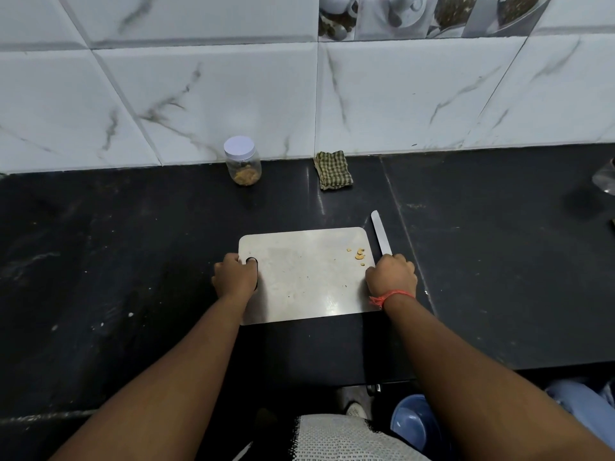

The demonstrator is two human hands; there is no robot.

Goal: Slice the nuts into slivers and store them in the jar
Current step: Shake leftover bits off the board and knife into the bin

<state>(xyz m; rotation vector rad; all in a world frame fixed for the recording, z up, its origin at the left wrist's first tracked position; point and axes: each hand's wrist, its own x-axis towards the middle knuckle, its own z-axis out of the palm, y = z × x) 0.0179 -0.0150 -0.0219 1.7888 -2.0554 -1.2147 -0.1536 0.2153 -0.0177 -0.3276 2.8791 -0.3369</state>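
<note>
Just nuts (358, 253) beside right hand (391, 277).

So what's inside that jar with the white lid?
The jar by the wall holds a small heap of tan nut pieces at the bottom; the rest looks empty. The white lid is on, hiding the very top.

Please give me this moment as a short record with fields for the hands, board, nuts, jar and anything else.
left hand: grips the board's left edge at its handle hole
right hand: holds the knife, blade pointing away, beside the board's right edge
board: flat on the counter
nuts: few pieces near the right edge
jar: lidded, by the wall, some nuts inside
cloth: folded, right of the jar
</note>
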